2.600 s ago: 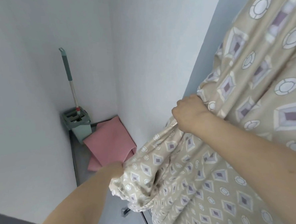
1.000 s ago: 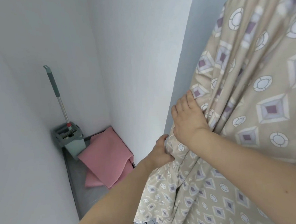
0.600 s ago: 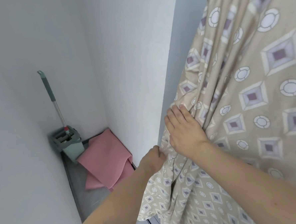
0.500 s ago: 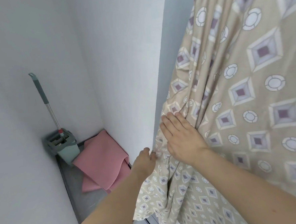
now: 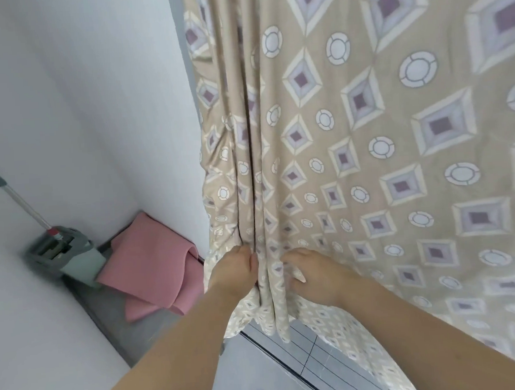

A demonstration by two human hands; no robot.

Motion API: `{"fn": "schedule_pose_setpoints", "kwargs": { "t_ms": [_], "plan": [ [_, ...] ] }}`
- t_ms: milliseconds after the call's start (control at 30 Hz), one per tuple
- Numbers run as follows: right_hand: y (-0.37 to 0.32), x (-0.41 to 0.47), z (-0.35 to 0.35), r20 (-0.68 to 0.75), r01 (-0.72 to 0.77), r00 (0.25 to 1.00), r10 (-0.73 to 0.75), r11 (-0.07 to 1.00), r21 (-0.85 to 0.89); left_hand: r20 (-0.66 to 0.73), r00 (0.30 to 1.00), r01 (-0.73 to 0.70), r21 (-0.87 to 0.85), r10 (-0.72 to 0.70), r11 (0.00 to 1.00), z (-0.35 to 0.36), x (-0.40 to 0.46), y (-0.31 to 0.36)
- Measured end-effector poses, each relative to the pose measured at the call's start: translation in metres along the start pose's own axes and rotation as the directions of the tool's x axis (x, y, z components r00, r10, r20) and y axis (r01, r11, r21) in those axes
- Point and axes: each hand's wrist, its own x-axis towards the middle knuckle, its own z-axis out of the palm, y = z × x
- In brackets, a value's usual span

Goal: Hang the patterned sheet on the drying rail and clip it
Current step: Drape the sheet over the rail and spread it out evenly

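Observation:
The patterned sheet (image 5: 368, 146), beige with purple diamonds and white circles, hangs from above and fills the right of the head view. Its left edge falls in vertical folds. My left hand (image 5: 234, 271) grips the outer folds near the bottom hem, fingers curled round the cloth. My right hand (image 5: 312, 273) holds the cloth just to the right of those folds at the same height, its fingertips tucked into the fabric. The drying rail and any clips are out of view above.
A white wall (image 5: 78, 100) stands close on the left. In the corner sit a grey-green mop bucket (image 5: 70, 254) with its mop handle (image 5: 15, 194), and a pink cloth (image 5: 148, 261) on the floor. A dark floor track (image 5: 290, 361) runs under the sheet.
Both hands have slid down the sheet's left folds toward the hem. The folds now hang straighter. The view has turned toward the sheet.

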Motion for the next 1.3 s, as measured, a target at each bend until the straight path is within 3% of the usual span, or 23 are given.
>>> {"fn": "schedule_pose_setpoints", "kwargs": {
  "t_ms": [167, 367, 500, 600, 700, 933, 1133, 1300],
  "plan": [
    [0.039, -0.042, 0.017, 0.091, -0.275, 0.96, 0.264, 0.95, 0.148, 0.247, 0.953, -0.186, 0.029, 0.174, 0.982, 0.026, -0.009, 0.039],
    [0.097, -0.108, 0.032, 0.147, -0.544, 0.837, 0.527, 0.775, 0.322, 0.506, 0.8, -0.391, 0.034, 0.322, 0.92, 0.056, 0.0, 0.126],
    [0.121, -0.152, 0.034, 0.176, -0.68, 0.709, 0.683, 0.596, 0.427, 0.6, 0.633, -0.557, -0.086, 0.489, 0.826, 0.079, 0.004, 0.19],
    [0.127, -0.191, 0.038, 0.19, -0.757, 0.582, 0.79, 0.443, 0.48, 0.689, 0.487, -0.646, -0.13, 0.537, 0.752, 0.093, -0.003, 0.23],
    [0.128, -0.235, 0.051, 0.185, -0.797, 0.448, 0.875, 0.297, 0.525, 0.74, 0.325, -0.728, -0.203, 0.59, 0.655, 0.107, -0.027, 0.268],
    [0.11, -0.354, 0.081, 0.222, -0.786, 0.102, 0.97, -0.058, 0.615, 0.705, 0.056, -0.874, -0.307, 0.707, 0.376, 0.14, -0.119, 0.358],
    [0.096, -0.459, 0.103, 0.203, -0.689, -0.158, 0.966, -0.255, 0.678, 0.654, -0.181, -0.909, -0.396, 0.735, 0.128, 0.171, -0.205, 0.438],
    [0.085, -0.537, 0.109, 0.17, -0.614, -0.344, 0.923, -0.359, 0.703, 0.588, -0.348, -0.907, -0.409, 0.73, -0.103, 0.188, -0.272, 0.497]
  ]
}}
